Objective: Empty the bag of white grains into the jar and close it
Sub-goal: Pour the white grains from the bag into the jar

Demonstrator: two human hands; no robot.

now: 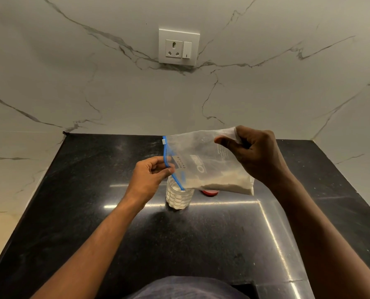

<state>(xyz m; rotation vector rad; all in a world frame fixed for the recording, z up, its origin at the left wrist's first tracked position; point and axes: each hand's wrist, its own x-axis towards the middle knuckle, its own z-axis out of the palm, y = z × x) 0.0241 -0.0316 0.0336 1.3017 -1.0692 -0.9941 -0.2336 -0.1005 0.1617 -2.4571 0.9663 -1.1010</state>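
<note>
pouring above a black stone counter (93, 212), holding a limp, clear zip bag (201, 160) sideways, likely light, floppy and slick, with white grains (227, 182) slumped along its low edge. pinching the far upper corner with the right hand (257, 156), fingers curled; nipping the blue zip strip (165, 156) with the left hand (149, 175), thumb against fingertips. best gripped at both ends. dipping the mouth's lower end into the part-filled jar (178, 198), leaving the red lid (210, 192) just beside.

Black stone counter (72, 212) w/ clear jar (178, 199) & prob. red lid (210, 192) beside.
</note>
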